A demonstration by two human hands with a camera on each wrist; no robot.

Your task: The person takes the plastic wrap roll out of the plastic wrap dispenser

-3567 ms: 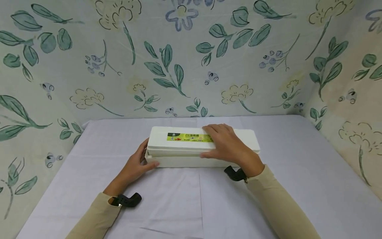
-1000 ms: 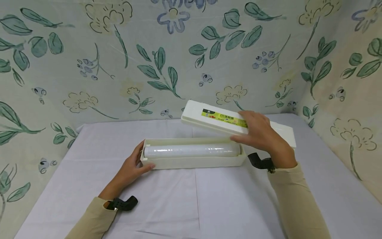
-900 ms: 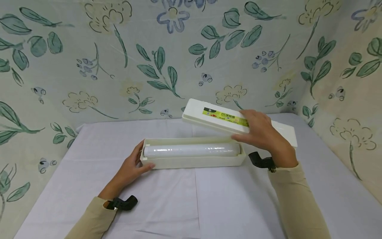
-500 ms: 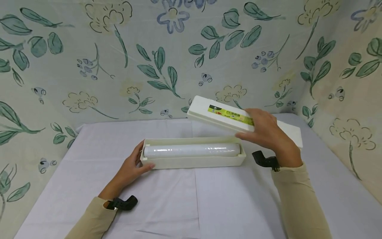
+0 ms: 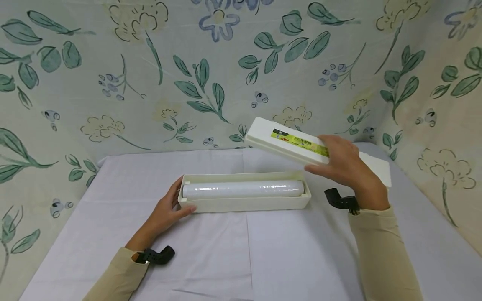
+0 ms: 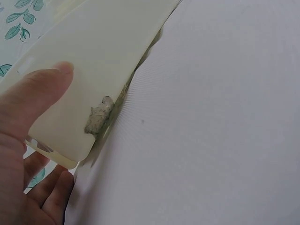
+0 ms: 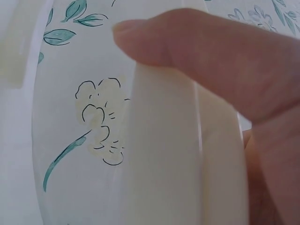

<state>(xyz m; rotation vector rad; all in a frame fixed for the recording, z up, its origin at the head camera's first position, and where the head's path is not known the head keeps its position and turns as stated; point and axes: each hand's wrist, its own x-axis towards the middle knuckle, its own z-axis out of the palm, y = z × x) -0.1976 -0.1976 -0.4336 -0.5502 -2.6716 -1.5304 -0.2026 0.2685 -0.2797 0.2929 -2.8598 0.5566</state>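
A long off-white cling film box (image 5: 244, 205) sits uncovered on the table, its roll of cling film (image 5: 242, 189) lying inside. My left hand (image 5: 164, 213) grips the box's left end; in the left wrist view the thumb (image 6: 47, 91) presses the front wall and the fingers curl behind the end. Up and to the right, my right hand (image 5: 344, 163) holds the white box lid (image 5: 263, 133) across its width, tilted with its left end higher. A green and yellow label shows on the lid's top. The right wrist view has the thumb (image 7: 159, 40) along the lid's edge.
A white cloth (image 5: 211, 251) covers the table, with a crease running down its middle. Behind it and at both sides hang floral curtains (image 5: 150, 100). Black wrist straps (image 5: 156, 256) circle both wrists.
The lid, first on the box, has been lifted off by my right hand and carried up and to the right, uncovering the roll. My left hand keeps its grip on the box's left end.
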